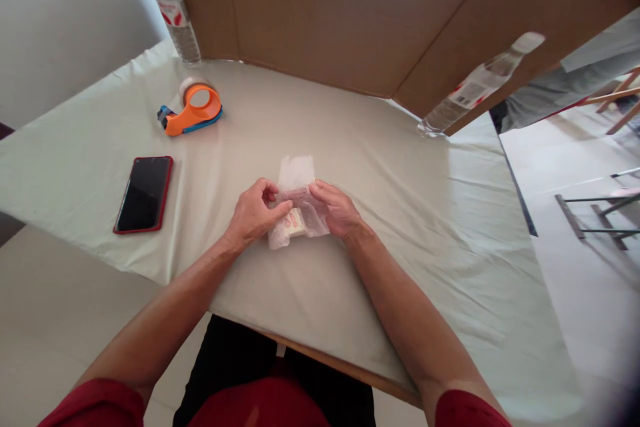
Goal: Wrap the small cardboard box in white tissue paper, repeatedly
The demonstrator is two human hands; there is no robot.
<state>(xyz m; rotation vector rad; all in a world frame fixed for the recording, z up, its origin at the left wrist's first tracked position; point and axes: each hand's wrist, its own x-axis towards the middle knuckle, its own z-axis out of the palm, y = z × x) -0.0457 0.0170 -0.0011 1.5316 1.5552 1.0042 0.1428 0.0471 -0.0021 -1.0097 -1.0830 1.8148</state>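
A sheet of clear bubble wrap [296, 173] lies loosely opened between my hands over the table. On its lower part rests a small cream-white block with red print [293, 221]; I cannot tell if it is a box or a bar. My left hand [256, 212] grips the wrap's left side, fingers curled and thumb reaching onto the block's upper edge. The right side of the wrap is pinched by my right hand [339, 207], its thumb on top and the other fingers partly hidden.
A phone in a red case [144, 195] lies at the left. Behind it sits an orange and blue tape dispenser [195, 109]. Two water bottles [176, 13] stand against a brown cardboard panel [320, 13]. A pale cloth [425, 233] covers the table.
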